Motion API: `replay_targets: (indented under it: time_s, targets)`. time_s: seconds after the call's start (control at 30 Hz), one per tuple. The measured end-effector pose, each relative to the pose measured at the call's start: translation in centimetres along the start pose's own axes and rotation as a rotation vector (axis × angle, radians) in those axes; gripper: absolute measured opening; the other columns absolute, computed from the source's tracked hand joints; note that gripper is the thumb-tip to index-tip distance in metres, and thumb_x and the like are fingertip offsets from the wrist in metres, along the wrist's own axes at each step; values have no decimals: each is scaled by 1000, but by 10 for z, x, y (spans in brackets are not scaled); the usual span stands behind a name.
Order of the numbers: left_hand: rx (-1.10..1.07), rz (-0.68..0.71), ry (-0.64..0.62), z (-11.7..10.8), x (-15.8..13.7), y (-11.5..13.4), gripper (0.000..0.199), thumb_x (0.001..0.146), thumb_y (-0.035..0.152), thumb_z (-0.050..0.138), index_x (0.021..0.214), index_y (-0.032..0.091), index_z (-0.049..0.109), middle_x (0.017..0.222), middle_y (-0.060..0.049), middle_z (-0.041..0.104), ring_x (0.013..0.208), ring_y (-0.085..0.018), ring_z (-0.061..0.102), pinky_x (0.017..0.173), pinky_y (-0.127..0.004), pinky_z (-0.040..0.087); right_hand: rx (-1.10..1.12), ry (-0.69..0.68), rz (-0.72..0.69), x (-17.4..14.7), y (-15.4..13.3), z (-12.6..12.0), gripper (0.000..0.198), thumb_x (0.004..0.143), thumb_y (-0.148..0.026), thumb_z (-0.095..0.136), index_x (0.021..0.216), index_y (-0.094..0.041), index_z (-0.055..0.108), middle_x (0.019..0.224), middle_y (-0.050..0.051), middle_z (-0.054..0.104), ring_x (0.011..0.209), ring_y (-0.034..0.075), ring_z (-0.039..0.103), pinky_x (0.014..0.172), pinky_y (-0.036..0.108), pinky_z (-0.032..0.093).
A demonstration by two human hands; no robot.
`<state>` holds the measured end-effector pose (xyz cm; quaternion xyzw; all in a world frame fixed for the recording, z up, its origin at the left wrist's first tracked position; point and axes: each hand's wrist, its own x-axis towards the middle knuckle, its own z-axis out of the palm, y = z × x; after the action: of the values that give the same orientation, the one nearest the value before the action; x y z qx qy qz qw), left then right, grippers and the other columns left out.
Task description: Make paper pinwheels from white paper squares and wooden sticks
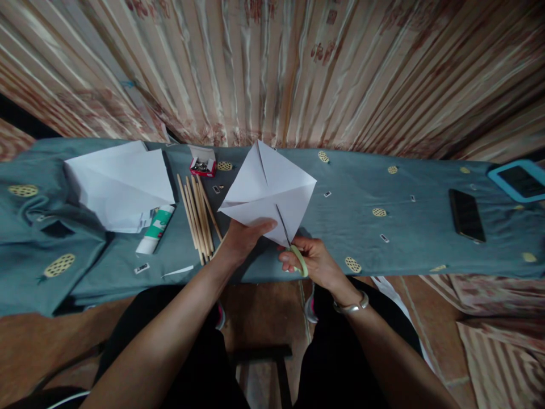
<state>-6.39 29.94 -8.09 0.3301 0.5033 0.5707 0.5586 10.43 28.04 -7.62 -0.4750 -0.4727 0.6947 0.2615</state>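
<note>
A square of white paper is held up in front of me with one corner toward me. Creases cross it, and a slit runs in from its far corner. My left hand grips its near left edge, thumb on top and fingers hidden beneath. In my right hand are scissors with pale green handles. One dark blade lies over the paper's near corner, pointing toward the middle; the other blade is hidden under the sheet.
Left on the cloth-covered table lie a stack of white paper, a glue stick, several wooden sticks and a small red box of metal pins. A phone and a blue-framed device are at right. Curtains hang behind.
</note>
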Motion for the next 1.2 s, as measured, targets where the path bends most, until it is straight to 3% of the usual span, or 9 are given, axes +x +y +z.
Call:
replay_targets:
  time_s: [0.43,0.83,0.93,1.07,1.2]
  targets:
    - [24,8,-1,0,-1,-2,30,53,25,79,79,16,67,79,-5,71,74,-21,61,72,-36,52,-2,-5,-6,1,2,-1,41,56,-50,87,63,-16,65,54,-2,62,47,8,50,47,21,40]
    - [15,4,11,0,-2,-2,46,52,23,80,96,15,69,84,-5,72,77,-22,62,74,-36,52,-2,21,-2,1,1,2,43,55,-53,86,62,-17,63,52,-3,61,44,7,48,45,21,39]
    - [-7,2,17,0,-1,-1,48,51,22,80,98,15,69,84,-5,72,76,-22,63,76,-36,51,-11,-27,24,-2,-1,2,47,55,-56,85,70,-17,65,55,-3,63,47,8,52,47,21,41]
    - [-73,14,38,-6,3,2,47,51,22,82,96,15,69,87,-4,73,79,-20,65,81,-36,51,-99,-138,41,-8,-8,-3,51,66,-62,76,86,-16,65,63,-1,66,54,10,57,48,20,42]
    - [-152,12,98,-15,10,6,49,46,21,85,91,17,67,89,-2,72,84,-20,65,84,-35,50,-214,-259,108,-20,-15,-27,51,70,-63,73,82,-15,66,64,1,67,54,9,57,49,19,41]
